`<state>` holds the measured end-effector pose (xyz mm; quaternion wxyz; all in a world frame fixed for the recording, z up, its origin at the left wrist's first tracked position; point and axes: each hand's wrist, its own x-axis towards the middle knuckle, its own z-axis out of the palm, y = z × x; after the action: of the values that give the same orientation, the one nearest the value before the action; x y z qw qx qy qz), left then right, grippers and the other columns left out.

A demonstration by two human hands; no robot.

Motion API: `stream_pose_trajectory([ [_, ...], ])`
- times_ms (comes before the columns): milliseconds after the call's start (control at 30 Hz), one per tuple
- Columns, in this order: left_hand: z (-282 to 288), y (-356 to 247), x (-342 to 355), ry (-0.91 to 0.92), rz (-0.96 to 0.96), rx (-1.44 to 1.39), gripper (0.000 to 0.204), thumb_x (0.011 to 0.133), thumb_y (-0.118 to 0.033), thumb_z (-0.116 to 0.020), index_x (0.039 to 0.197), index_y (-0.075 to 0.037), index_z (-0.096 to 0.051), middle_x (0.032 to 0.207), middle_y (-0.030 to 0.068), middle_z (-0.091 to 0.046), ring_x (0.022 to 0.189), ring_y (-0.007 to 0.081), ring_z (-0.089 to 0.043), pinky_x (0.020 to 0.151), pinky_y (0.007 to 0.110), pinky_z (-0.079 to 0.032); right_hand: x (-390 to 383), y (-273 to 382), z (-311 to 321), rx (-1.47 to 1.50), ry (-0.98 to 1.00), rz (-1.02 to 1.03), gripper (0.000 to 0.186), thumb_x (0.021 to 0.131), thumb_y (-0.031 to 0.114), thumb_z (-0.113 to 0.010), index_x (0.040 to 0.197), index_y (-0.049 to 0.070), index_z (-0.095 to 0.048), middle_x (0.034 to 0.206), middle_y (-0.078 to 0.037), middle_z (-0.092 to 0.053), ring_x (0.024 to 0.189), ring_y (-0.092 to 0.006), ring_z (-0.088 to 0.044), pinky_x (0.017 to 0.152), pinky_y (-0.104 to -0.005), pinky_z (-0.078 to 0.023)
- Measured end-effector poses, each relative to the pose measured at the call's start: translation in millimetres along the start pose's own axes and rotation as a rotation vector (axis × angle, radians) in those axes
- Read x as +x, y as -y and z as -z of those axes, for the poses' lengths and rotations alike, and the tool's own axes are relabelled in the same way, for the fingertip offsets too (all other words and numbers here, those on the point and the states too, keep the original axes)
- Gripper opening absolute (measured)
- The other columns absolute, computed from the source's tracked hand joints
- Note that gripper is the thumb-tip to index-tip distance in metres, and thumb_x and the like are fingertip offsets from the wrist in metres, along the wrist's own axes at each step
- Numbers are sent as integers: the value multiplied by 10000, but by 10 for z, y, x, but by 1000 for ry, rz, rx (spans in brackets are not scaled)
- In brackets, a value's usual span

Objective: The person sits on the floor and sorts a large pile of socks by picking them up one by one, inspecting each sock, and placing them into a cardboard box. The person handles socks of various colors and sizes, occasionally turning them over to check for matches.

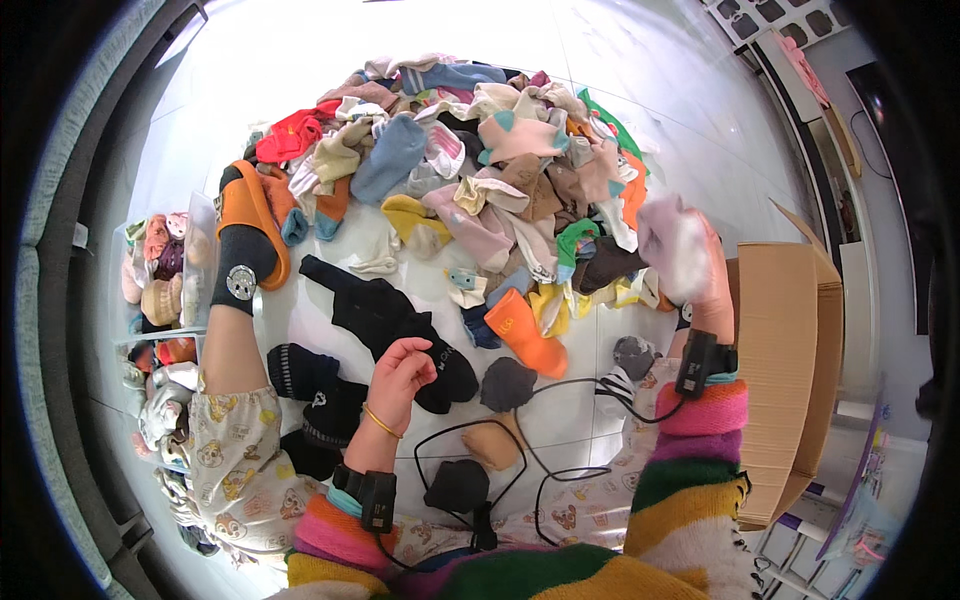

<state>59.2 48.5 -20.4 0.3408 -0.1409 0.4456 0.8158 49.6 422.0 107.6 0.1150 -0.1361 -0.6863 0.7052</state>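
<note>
My right hand (712, 270) is raised at the right of the sock pile, closed on a pale pink and white sock (672, 245) that is blurred by motion. My left hand (400, 378) hovers over the floor near the middle, its fingers loosely curled together with nothing visible in them. Closest to it lie long black socks (385, 315). A dark grey rolled sock (508, 384) and an orange sock (527, 335) lie to its right. Beyond both hands spreads a large heap of mixed socks (520, 190).
Clear bins (203, 235) holding socks stand at the left, beside my leg in an orange slipper (262, 225). An open cardboard box (775, 370) stands at the right. Black cables (545, 450) from wrist devices loop near a beige balled sock (490, 443) and a black one (456, 487).
</note>
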Motion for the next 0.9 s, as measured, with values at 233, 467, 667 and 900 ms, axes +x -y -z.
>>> stream_pose_trajectory([
  [233, 15, -32, -77, -83, 11, 27, 130, 815, -58, -459, 927, -58, -525, 695, 22, -522, 638, 114, -503, 614, 227, -422, 66, -599, -868, -328, 565, -334, 282, 793, 213, -577, 989, 31, -488, 940, -67, -557, 864, -129, -525, 720, -274, -437],
  [467, 50, -76, -146, -87, 9, 62, 125, 815, -65, -476, 925, -63, -535, 703, 8, -535, 641, 86, -508, 619, 214, -432, 245, -1064, -1682, -833, 335, -195, 380, 761, 331, -601, 1022, 59, -549, 828, -113, -602, 753, -168, -572, 667, -295, -457],
  [667, -58, -57, -146, -18, 5, 22, 130, 807, -63, -488, 925, -59, -543, 701, 0, -536, 641, 80, -516, 620, 216, -438, -192, 112, -455, -178, 264, -192, 283, 802, 291, -588, 963, 58, -575, 817, 4, -569, 735, -68, -520, 637, -208, -422],
  [900, -137, -19, -286, 41, -3, 98, 124, 804, -61, -494, 913, -60, -552, 694, -7, -534, 636, 70, -517, 605, 206, -436, -1255, 1425, 1803, -24, -390, 84, 382, 829, 197, -514, 1168, 28, -460, 1131, -86, -505, 1028, -174, -494, 841, -289, -435],
])
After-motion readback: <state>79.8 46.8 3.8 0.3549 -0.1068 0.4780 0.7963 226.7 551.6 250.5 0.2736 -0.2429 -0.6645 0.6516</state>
